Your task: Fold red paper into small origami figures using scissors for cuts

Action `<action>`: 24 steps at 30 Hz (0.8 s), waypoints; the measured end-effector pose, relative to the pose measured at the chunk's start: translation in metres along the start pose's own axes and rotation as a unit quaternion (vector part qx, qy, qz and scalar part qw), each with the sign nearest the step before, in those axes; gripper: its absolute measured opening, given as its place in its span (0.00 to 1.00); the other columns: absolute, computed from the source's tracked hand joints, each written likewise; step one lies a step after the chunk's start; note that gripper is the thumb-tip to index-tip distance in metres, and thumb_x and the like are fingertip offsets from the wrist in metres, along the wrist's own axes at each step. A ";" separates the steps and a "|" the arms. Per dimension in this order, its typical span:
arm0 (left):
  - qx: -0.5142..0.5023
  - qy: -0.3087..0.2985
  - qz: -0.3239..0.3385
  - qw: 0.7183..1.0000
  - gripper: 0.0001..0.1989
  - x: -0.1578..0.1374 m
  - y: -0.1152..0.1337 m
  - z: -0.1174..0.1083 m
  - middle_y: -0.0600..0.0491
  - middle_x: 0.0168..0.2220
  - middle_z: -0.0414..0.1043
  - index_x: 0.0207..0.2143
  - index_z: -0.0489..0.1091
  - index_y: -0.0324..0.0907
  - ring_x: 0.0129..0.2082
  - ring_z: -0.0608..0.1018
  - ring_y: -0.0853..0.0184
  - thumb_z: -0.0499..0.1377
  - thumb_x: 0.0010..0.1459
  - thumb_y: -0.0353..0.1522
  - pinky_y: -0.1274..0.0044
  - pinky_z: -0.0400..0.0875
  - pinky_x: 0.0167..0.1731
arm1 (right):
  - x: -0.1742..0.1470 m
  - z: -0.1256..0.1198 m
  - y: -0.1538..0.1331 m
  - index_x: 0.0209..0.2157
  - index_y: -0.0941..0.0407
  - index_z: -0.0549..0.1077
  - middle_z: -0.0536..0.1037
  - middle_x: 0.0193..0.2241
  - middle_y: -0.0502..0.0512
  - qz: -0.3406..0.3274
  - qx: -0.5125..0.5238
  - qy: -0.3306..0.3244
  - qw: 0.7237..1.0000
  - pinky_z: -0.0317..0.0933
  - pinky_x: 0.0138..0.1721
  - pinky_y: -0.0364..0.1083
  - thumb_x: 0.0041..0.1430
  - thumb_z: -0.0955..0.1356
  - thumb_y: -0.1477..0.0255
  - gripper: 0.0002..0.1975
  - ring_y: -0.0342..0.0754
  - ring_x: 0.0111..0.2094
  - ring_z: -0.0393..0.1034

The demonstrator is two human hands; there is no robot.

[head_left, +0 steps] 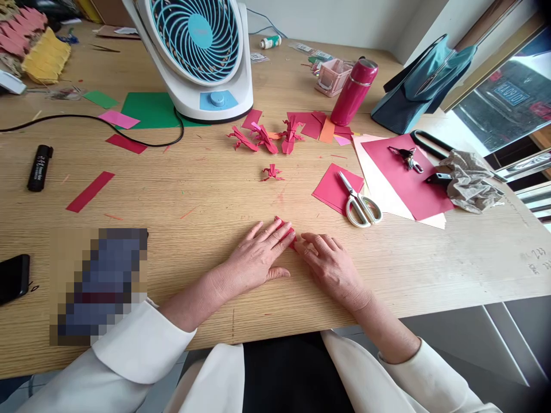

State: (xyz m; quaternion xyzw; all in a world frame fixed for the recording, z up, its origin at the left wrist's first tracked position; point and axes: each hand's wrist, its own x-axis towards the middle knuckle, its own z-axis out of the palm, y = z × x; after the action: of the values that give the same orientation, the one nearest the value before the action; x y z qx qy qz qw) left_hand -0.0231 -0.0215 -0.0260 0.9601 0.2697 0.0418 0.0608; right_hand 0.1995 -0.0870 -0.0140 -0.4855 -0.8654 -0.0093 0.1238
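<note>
A small strip of folded red paper (288, 234) lies on the wooden table in front of me, partly covered by fingers. My left hand (259, 258) rests flat over it, fingers stretched out and thumb apart. On the paper's right end, my right hand (331, 269) has its fingers curled in, with the fingertips pinching the edge; the exact grip is partly hidden. Beyond my hands sits a small red origami figure (272, 172), with several larger red origami figures (267, 139) behind it. White-handled scissors (361, 207) lie partly on square red paper (333, 186) to the right.
A white and blue fan (210, 74) stands at the back; its black cable (103, 116) crosses the left side. A red flask (355, 92), a teal bag (419, 86) and large red sheets (400, 178) are at right. A black marker (40, 167) and phone (15, 279) lie left.
</note>
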 end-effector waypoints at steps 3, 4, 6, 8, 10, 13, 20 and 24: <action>-0.003 0.003 0.002 1.000 0.39 0.000 -0.001 0.000 0.45 0.72 0.47 0.70 0.50 0.41 0.72 0.48 0.53 0.51 0.64 0.51 0.59 0.46 0.67 | -0.004 0.000 0.001 0.52 0.58 0.72 0.72 0.52 0.67 -0.007 0.005 0.011 1.000 0.67 0.42 0.55 0.66 0.60 0.81 0.17 0.57 0.45 0.67; -0.003 0.004 0.003 1.000 0.39 0.000 -0.001 0.000 0.45 0.72 0.47 0.70 0.50 0.41 0.72 0.48 0.54 0.51 0.64 0.51 0.59 0.46 0.67 | -0.005 0.000 0.001 0.52 0.58 0.72 0.72 0.52 0.67 -0.007 0.011 0.014 1.000 0.67 0.42 0.55 0.66 0.60 0.81 0.17 0.56 0.45 0.67; -0.002 0.004 0.003 1.000 0.39 0.000 -0.001 0.000 0.45 0.72 0.47 0.70 0.49 0.41 0.72 0.48 0.54 0.51 0.64 0.51 0.59 0.45 0.68 | -0.006 0.001 0.002 0.52 0.58 0.72 0.72 0.51 0.67 -0.001 0.026 0.016 1.000 0.67 0.42 0.55 0.66 0.59 0.81 0.17 0.56 0.45 0.67; 0.000 0.003 0.003 1.000 0.39 0.000 -0.001 -0.001 0.45 0.72 0.47 0.70 0.50 0.41 0.72 0.48 0.54 0.51 0.64 0.51 0.60 0.44 0.68 | -0.005 0.001 0.002 0.52 0.58 0.71 0.73 0.51 0.66 0.015 0.039 0.016 0.999 0.68 0.43 0.55 0.66 0.60 0.82 0.17 0.56 0.45 0.67; 0.002 -0.001 0.002 1.000 0.39 0.000 0.000 -0.002 0.45 0.72 0.46 0.70 0.50 0.40 0.72 0.48 0.54 0.51 0.64 0.52 0.61 0.44 0.68 | -0.002 0.002 0.002 0.54 0.57 0.70 0.73 0.51 0.65 0.034 0.050 0.006 0.998 0.68 0.44 0.55 0.65 0.61 0.81 0.18 0.56 0.45 0.67; 0.005 -0.011 -0.002 1.000 0.39 0.001 0.001 -0.003 0.45 0.72 0.45 0.70 0.49 0.39 0.72 0.48 0.53 0.51 0.64 0.52 0.61 0.44 0.68 | 0.002 0.001 0.002 0.57 0.57 0.69 0.73 0.52 0.64 0.044 0.062 -0.008 0.997 0.67 0.45 0.56 0.65 0.62 0.81 0.20 0.56 0.45 0.66; 0.002 0.000 -0.002 1.000 0.38 0.000 0.001 -0.003 0.45 0.72 0.47 0.70 0.50 0.41 0.72 0.49 0.54 0.52 0.64 0.51 0.60 0.45 0.68 | -0.001 -0.001 0.004 0.52 0.56 0.72 0.73 0.51 0.64 0.030 0.092 0.017 0.995 0.67 0.46 0.56 0.65 0.61 0.81 0.17 0.55 0.44 0.67; 0.000 -0.003 -0.003 1.000 0.38 0.000 0.001 -0.004 0.45 0.72 0.47 0.70 0.50 0.42 0.72 0.50 0.54 0.52 0.64 0.50 0.60 0.46 0.68 | -0.005 -0.002 0.007 0.47 0.56 0.74 0.73 0.50 0.64 0.012 0.106 0.043 0.993 0.69 0.44 0.55 0.66 0.59 0.81 0.16 0.53 0.44 0.70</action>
State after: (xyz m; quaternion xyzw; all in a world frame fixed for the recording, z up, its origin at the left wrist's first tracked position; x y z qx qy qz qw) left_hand -0.0228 -0.0216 -0.0215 0.9595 0.2721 0.0390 0.0613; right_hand 0.2081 -0.0884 -0.0138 -0.4793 -0.8493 0.0633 0.2120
